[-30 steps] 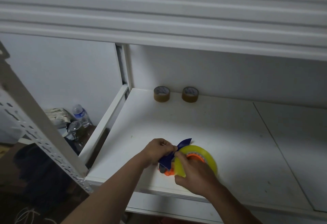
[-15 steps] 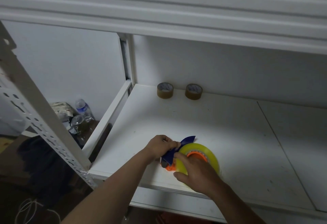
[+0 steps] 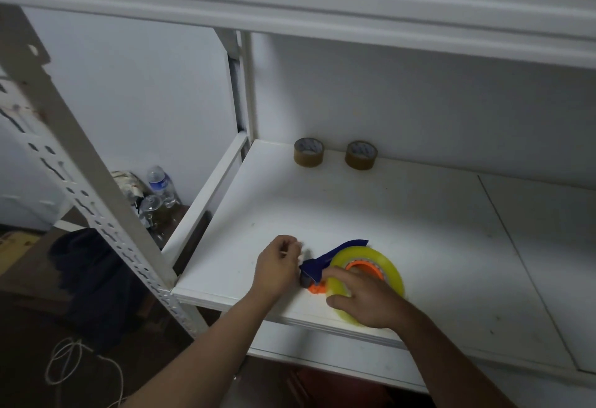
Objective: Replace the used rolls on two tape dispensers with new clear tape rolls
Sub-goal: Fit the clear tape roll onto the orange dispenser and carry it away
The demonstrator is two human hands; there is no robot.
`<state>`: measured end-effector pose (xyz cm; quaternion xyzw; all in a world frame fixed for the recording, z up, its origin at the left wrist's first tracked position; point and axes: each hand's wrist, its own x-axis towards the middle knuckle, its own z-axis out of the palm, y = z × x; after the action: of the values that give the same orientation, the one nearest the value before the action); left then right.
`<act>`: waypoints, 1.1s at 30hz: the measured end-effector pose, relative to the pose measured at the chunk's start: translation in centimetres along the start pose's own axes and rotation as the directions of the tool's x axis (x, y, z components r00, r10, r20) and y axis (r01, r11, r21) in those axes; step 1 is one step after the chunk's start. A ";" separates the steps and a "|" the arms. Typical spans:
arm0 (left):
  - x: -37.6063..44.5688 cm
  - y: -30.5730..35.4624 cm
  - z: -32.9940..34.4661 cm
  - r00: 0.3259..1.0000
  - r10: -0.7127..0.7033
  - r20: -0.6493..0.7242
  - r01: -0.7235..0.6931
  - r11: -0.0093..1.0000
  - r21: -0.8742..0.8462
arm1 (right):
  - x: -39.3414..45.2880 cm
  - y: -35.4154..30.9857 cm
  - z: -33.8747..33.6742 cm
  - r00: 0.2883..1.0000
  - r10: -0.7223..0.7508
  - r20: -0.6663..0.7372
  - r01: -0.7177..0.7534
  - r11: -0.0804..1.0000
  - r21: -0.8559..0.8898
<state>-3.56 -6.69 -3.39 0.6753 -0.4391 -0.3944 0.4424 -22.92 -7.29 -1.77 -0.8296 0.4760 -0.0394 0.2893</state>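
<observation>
White shelf against white wall; two brown rolls behind.

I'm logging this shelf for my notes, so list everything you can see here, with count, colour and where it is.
clear tape roll: one, yellowish clear, near the shelf's front edge, mounted on the dispenser
tape dispenser: one, dark blue with orange hub, lying on the shelf under the roll
brown tape rolls: two, tan, at the back of the shelf against the wall, left one, right one
shelf: one, white, holding all the tape
slotted upright: one, white metal, left of the shelf
water bottle: one, clear with blue label, on the floor at left
cord: one, white, on the floor at lower left
left hand: closed beside the dispenser's blue end
right hand: resting on the clear roll
</observation>
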 end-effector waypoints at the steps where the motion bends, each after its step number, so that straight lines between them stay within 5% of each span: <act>1: -0.9 -0.6 -0.1 0.997 0.035 -0.074 -0.033 0.999 0.022 | 0.0 0.0 0.0 1.000 0.008 0.004 -0.008 1.000 0.002; 4: -3.6 -3.0 0.1 0.977 0.158 -0.146 -0.139 0.982 0.130 | 0.1 0.0 0.1 0.999 0.026 0.028 -0.026 1.000 0.005; 14: -6.1 -4.7 1.9 0.915 0.403 0.037 -0.386 0.842 0.376 | 0.4 -0.2 0.2 0.997 0.066 0.041 -0.066 0.998 -0.001; 25: -6.1 -4.1 2.6 0.926 0.375 -0.048 -0.333 0.869 0.366 | 0.4 -0.4 -0.3 0.992 0.072 0.102 -0.075 0.997 0.021; 33: -5.7 -3.6 3.0 0.960 0.260 -0.102 -0.199 0.894 0.402 | -0.1 -0.7 0.2 0.998 0.069 -0.010 -0.069 0.996 -0.062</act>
<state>-7.15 -1.24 -6.90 0.7208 -0.5501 -0.1916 0.3757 -22.35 -6.91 -1.52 -0.8211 0.5065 -0.0180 0.2626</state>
